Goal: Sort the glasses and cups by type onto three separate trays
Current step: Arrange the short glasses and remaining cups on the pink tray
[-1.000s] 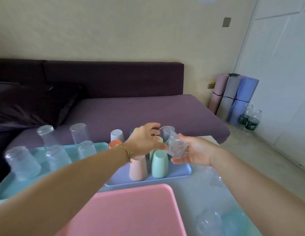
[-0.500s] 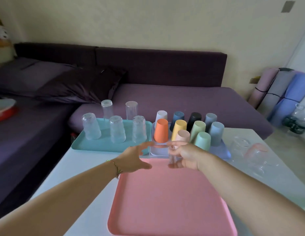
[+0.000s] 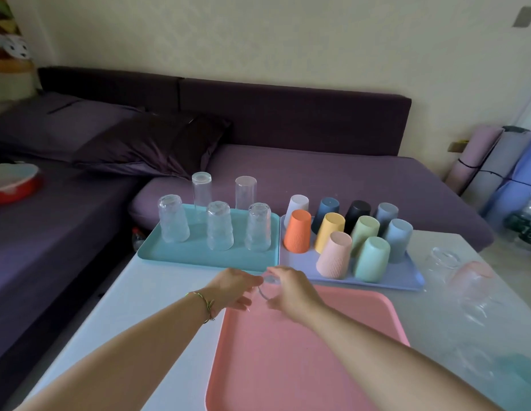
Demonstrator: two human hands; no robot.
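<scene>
Clear glass (image 3: 267, 287): at far-left corner of pink tray (image 3: 302, 366), blurred, seemingly upside down. Left hand (image 3: 233, 290), right hand (image 3: 292, 293): fingers curled round it from either side. Teal tray (image 3: 199, 256), lilac tray (image 3: 376, 281): beyond pink tray.

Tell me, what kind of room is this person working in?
Most likely a living room in a home. A long purple sofa with a dark cushion sits behind the white table, and rolled exercise mats lean in the corner.
</scene>
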